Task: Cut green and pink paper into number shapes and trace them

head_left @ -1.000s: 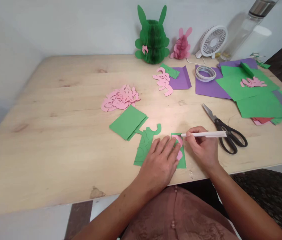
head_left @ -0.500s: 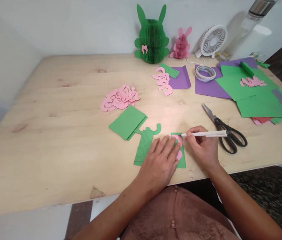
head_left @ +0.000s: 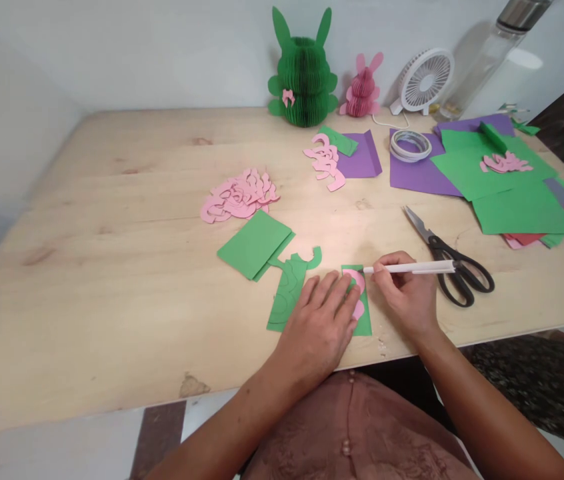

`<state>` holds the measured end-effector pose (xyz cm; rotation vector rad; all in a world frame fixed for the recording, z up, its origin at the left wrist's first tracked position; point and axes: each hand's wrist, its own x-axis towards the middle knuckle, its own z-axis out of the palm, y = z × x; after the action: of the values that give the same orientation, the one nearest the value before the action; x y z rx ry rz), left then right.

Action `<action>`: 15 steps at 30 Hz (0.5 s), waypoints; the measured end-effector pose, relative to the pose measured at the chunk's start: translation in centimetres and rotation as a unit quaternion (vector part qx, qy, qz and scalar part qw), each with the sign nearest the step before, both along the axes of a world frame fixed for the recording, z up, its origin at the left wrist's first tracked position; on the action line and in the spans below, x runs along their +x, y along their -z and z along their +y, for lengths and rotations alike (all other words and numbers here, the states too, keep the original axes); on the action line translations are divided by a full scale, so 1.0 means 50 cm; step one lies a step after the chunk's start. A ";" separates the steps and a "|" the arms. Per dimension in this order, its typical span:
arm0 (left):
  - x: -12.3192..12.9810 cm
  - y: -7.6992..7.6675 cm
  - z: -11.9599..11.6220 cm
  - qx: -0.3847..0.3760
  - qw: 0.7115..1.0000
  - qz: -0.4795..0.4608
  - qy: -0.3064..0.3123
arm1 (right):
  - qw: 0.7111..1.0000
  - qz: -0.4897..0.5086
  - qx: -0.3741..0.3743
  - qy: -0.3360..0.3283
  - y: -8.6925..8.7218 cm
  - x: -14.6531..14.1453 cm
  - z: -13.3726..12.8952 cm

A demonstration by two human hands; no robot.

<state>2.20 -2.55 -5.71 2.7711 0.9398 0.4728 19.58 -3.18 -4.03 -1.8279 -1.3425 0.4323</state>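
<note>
My left hand (head_left: 319, 323) lies flat with its fingers stretched out, pressing a pink paper shape (head_left: 359, 311) onto a small green paper strip (head_left: 363, 326). In my right hand (head_left: 409, 293) is a white pen (head_left: 422, 268), held in a pinch, its tip at the upper edge of the pink shape. Left of the strip, partly under my left hand, lies a green piece with drawn curves (head_left: 286, 297). Folded green paper (head_left: 256, 244) sits beyond it. Black-handled scissors (head_left: 462, 270) lie just right of my right hand.
A pink cut-out pile (head_left: 240, 195) lies left of centre. Farther back are a tape roll (head_left: 411, 146), purple paper (head_left: 359, 157) and green sheets (head_left: 525, 203). Along the wall stand a green paper rabbit (head_left: 305, 80), a pink one (head_left: 362, 93), a fan (head_left: 426, 80) and a bottle (head_left: 487, 60).
</note>
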 end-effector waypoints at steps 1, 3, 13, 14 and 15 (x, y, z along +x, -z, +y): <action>0.000 0.000 0.000 0.001 1.000 -0.001 0.000 | 1.000 -0.003 0.000 0.001 0.000 0.000 0.000; 0.000 0.000 0.000 0.005 1.000 -0.002 0.001 | 1.000 -0.005 0.001 0.003 0.001 0.001 -0.001; 0.000 -0.001 0.001 0.007 1.000 -0.002 0.002 | 1.000 -0.025 0.011 0.004 0.000 0.001 -0.001; 0.000 -0.001 0.002 0.008 1.000 -0.002 0.002 | 1.000 -0.026 0.013 0.005 0.000 0.001 -0.001; -0.001 -0.001 0.002 0.009 1.000 -0.002 0.002 | 0.999 -0.028 0.014 0.005 -0.001 0.001 -0.001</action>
<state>2.17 -2.45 -5.65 2.7858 0.9323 0.4889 19.61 -3.22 -4.00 -1.8352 -1.3709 0.3576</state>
